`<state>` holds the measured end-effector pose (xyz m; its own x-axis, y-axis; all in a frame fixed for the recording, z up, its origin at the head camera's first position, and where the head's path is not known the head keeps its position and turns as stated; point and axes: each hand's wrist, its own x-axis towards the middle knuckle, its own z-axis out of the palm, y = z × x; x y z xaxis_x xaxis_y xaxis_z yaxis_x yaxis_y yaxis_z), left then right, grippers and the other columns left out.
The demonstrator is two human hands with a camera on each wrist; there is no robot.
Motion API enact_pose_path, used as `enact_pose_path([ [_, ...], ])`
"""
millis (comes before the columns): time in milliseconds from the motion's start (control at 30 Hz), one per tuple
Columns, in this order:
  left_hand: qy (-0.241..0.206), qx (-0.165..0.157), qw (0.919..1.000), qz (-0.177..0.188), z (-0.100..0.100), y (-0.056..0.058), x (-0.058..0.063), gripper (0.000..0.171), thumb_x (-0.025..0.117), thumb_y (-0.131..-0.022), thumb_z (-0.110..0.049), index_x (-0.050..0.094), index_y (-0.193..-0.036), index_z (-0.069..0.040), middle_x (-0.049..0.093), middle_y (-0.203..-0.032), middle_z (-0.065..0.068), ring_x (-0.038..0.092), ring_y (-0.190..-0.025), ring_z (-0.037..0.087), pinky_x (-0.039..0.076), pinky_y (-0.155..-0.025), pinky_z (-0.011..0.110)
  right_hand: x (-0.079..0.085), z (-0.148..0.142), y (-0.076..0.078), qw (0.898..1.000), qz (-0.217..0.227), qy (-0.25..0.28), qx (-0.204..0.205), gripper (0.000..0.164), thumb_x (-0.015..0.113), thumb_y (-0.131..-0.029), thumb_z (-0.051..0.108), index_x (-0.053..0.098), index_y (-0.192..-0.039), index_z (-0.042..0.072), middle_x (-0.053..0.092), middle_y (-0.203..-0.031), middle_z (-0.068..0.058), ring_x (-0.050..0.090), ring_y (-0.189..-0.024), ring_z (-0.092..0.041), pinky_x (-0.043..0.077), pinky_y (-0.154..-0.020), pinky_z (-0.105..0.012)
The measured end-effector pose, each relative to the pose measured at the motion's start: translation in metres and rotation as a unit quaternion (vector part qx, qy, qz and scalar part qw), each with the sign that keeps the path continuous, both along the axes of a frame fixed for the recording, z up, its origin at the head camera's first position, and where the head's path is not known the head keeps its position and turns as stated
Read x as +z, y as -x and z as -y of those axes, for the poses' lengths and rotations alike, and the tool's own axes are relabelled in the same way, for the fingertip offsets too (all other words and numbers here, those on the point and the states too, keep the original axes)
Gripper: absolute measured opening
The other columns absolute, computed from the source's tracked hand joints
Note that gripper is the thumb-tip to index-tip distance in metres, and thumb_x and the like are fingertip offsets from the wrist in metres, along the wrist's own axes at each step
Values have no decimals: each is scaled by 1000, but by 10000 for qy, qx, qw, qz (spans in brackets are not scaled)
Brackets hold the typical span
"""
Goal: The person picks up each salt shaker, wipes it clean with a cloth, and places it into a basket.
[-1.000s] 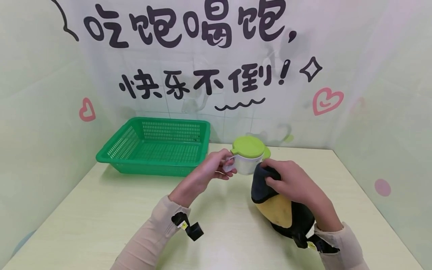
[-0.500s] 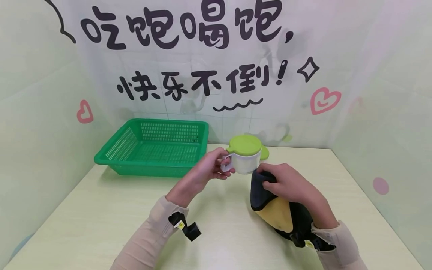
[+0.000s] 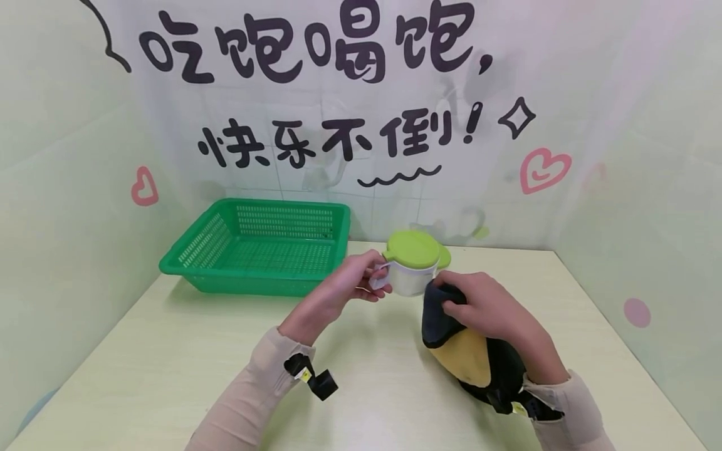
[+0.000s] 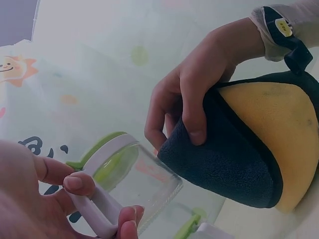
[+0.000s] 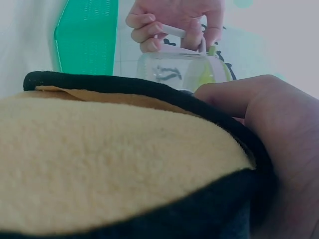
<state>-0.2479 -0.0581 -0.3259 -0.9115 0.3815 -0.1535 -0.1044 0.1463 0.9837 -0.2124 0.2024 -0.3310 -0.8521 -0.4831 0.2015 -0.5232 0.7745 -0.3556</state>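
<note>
My left hand [image 3: 355,275] grips the white handle of a clear jar [image 3: 410,280] with a light green lid, holding it off the table. My right hand [image 3: 493,307] pinches a folded cloth [image 3: 459,358], navy on one side and yellow on the other with black edging. The cloth's upper corner lies right by the jar's lower right side; whether they touch I cannot tell. In the left wrist view the thumb and fingers of the left hand close round the jar's handle [image 4: 97,211]. Behind the held jar, a second green lid [image 3: 445,257] shows, its container mostly hidden.
A green plastic basket [image 3: 256,283] with slotted walls stands at the back left of the pale wooden table [image 3: 225,351]. A white printed curtain [image 3: 316,94] closes off the back, with pale walls on both sides.
The jar has dipped slightly in the last half second, still in the left hand. The right hand and the cloth have barely shifted.
</note>
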Motion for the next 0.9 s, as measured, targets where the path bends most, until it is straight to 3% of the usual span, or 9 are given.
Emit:
enact_pose_path([
  [200,154,-47,9999,1,-3,1,1,29,44,-95,-29,45,-71,-13,66,-78,5,60,-71,17,52,-69,26,3,-2,-4,9994,-309,113,-115,26,68,-91,9,68,-116,15,74,-104,-1,62,-86,-15,54,-84,-42],
  [400,147,-81,9999,-26,-4,1,2,28,43,-94,-28,45,-71,-14,67,-80,6,60,-71,18,52,-69,27,5,-3,-5,9993,-302,187,-108,27,68,-90,9,68,-117,14,74,-103,-2,63,-86,-16,55,-84,-42],
  [733,-375,-197,9990,173,3,6,-3,32,41,-97,-32,41,-70,-15,69,-84,7,62,-76,21,51,-72,29,-1,-5,1,9999,74,139,28,27,63,-91,8,68,-118,14,73,-105,-1,60,-86,-14,52,-82,-38],
  [900,-469,-217,9984,247,5,5,-1,33,41,-97,-32,41,-69,-15,69,-85,8,62,-77,21,51,-72,30,0,-6,2,10000,9,56,0,28,64,-91,9,68,-118,14,74,-106,-2,61,-86,-15,53,-83,-39],
])
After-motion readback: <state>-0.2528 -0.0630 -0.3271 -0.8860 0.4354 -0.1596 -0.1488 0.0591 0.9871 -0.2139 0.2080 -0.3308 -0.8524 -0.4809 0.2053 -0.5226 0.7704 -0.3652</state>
